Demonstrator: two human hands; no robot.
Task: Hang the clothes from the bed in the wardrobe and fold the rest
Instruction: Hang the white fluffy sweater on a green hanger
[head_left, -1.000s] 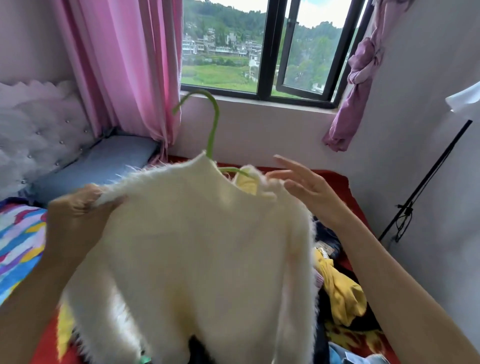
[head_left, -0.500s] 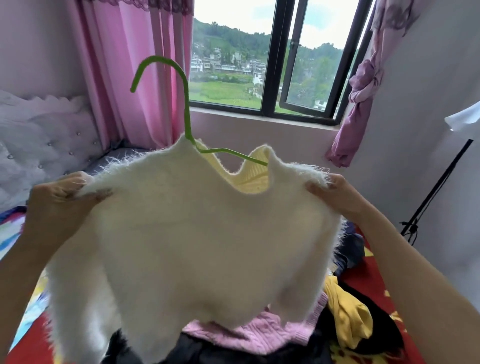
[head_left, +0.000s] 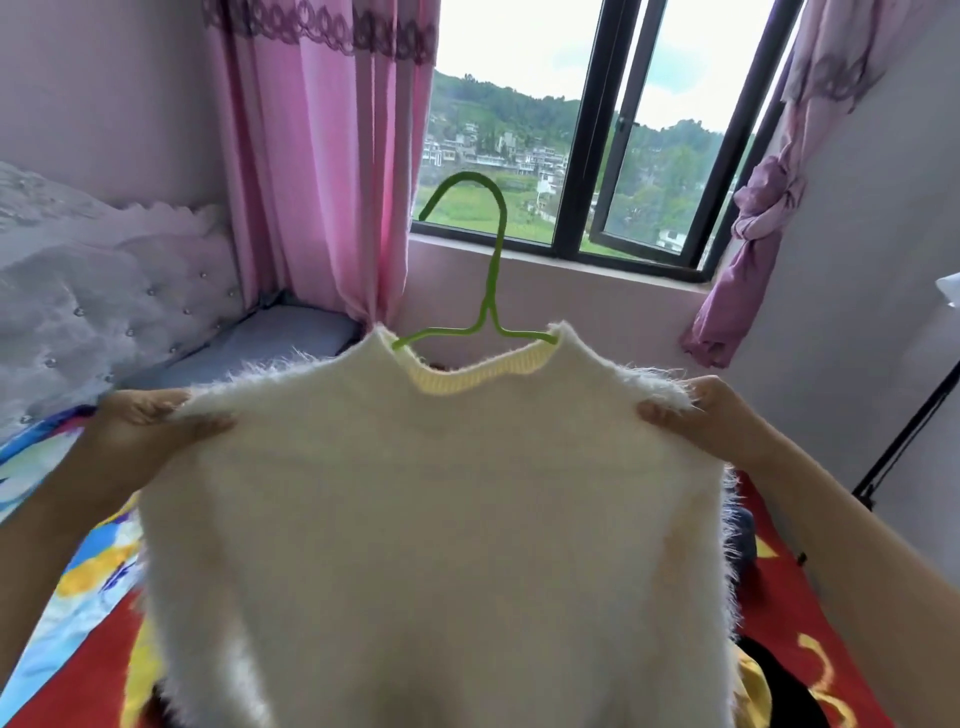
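Observation:
A fluffy white sweater (head_left: 436, 519) hangs in front of me on a green hanger (head_left: 488, 270), whose hook rises upright out of the ribbed neck. My left hand (head_left: 140, 426) grips the sweater's left shoulder and my right hand (head_left: 696, 415) grips its right shoulder, holding it spread wide above the bed. The hanger's arms are hidden inside the sweater. More clothes lie on the bed, mostly hidden behind the sweater; a dark and yellow bit (head_left: 763, 686) shows at the lower right.
The bed has a red patterned cover (head_left: 789, 597) and a colourful blue sheet (head_left: 62, 597) at the left. A padded headboard (head_left: 104, 291) stands at the left. Pink curtains (head_left: 322, 156) frame a window (head_left: 597, 156) ahead. A black stand (head_left: 904, 431) leans by the right wall.
The sweater has been raised and pulled straight, with the hanger's hook now centred and upright in the neck. My right hand went from open beside the collar to gripping the right shoulder.

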